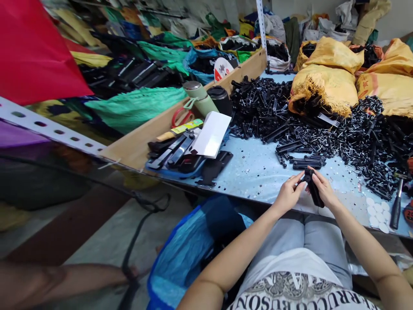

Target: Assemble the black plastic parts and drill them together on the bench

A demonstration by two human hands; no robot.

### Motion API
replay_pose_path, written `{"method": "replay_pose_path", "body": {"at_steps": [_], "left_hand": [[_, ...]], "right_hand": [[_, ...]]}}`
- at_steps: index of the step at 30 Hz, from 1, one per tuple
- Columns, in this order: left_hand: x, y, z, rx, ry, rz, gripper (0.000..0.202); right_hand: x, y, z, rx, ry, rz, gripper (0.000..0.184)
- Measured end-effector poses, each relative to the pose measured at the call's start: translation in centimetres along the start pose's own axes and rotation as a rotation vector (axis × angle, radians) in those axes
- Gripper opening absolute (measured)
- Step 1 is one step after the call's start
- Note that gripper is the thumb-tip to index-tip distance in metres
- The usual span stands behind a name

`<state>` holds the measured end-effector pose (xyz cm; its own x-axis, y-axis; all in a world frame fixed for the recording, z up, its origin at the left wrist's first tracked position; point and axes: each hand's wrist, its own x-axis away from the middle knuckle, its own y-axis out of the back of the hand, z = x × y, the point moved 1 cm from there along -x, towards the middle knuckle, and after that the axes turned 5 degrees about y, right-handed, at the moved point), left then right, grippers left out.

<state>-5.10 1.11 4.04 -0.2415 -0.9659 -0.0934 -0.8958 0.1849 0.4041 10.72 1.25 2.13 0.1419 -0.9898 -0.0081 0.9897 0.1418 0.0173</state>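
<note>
A black plastic part [314, 191], long and narrow with a round end, is held between both hands over the table's front edge. My left hand [290, 189] pinches its upper end with thumb and fingers. Around its right side closes my right hand [324, 189]. Just beyond the hands lie several long black plastic pieces [308, 162] on the blue tabletop [254, 165]. Behind these spreads a big heap of black parts [261, 103], with many small pin-like pieces [342, 137] to its right.
Yellow sacks [325, 86] stand on the heap. At right are white discs [377, 213] and a hammer [397, 202]. To the left, a tray [193, 172] holds tools and a white card [213, 133], near a green flask [200, 97]. A blue bag [174, 258] stands below; a person's arm [64, 280] reaches in.
</note>
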Motion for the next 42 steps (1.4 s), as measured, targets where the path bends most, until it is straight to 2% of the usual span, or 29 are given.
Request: {"method": "replay_pose_path", "body": {"at_steps": [1,3,7,11,14,20,24,28,31,34,37,39,40,42], "left_hand": [[0.2,0.0,-0.3,-0.009,-0.007,-0.017,0.042],[0.8,0.3,-0.6,-0.054,-0.015,-0.050,0.042],[3.3,0.9,-0.6,-0.211,-0.005,-0.053,0.040],[5.1,1.0,0.0,-0.305,-0.006,-0.149,0.042],[5.9,1.2,0.2,-0.309,-0.007,-0.256,0.042],[6.8,1.1,-0.3,-0.250,-0.034,-0.386,0.043],[6.4,1.2,-0.7,-0.169,-0.014,-0.537,0.044],[6.4,2.3,-1.2,-0.083,-0.061,-0.532,0.042],[5.6,3.2,-0.7,-0.057,-0.079,-0.425,0.039],[3.8,2.3,0.6,-0.071,-0.023,-0.345,0.035],[2.8,-0.6,2.5,-0.016,0.206,-0.323,0.039],[3.0,-2.2,3.6,-0.066,0.277,-0.274,0.044],[3.2,-2.7,3.9,-0.142,0.252,-0.256,0.048],[3.4,-2.7,4.2,-0.350,0.101,-0.209,0.056]], "right_hand": [[0.0,-0.3,0.4,-0.071,-0.015,0.009,0.059],[0.2,-0.4,0.9,-0.065,0.009,0.048,0.059],[0.6,0.1,0.4,0.236,0.152,0.153,0.054],[-0.6,-0.4,-0.8,0.413,0.323,0.192,0.050],[-0.9,-1.2,-0.8,0.442,0.373,0.166,0.052],[-0.3,-3.0,-1.7,0.363,0.347,0.095,0.051],[0.2,-5.6,-1.8,0.272,0.351,-0.039,0.047],[1.6,-7.8,-0.6,0.301,0.341,-0.101,0.055],[2.1,-8.3,0.1,0.302,0.298,-0.118,0.058],[1.5,-7.5,-0.1,0.287,0.212,-0.055,0.057],[0.2,-4.9,-1.0,0.406,0.213,0.058,0.051],[-1.1,-1.8,-1.4,0.574,0.257,0.059,0.048],[-1.9,0.3,-1.5,0.663,0.281,0.029,0.046],[-3.8,5.1,-1.3,0.824,0.318,-0.079,0.044]]}}
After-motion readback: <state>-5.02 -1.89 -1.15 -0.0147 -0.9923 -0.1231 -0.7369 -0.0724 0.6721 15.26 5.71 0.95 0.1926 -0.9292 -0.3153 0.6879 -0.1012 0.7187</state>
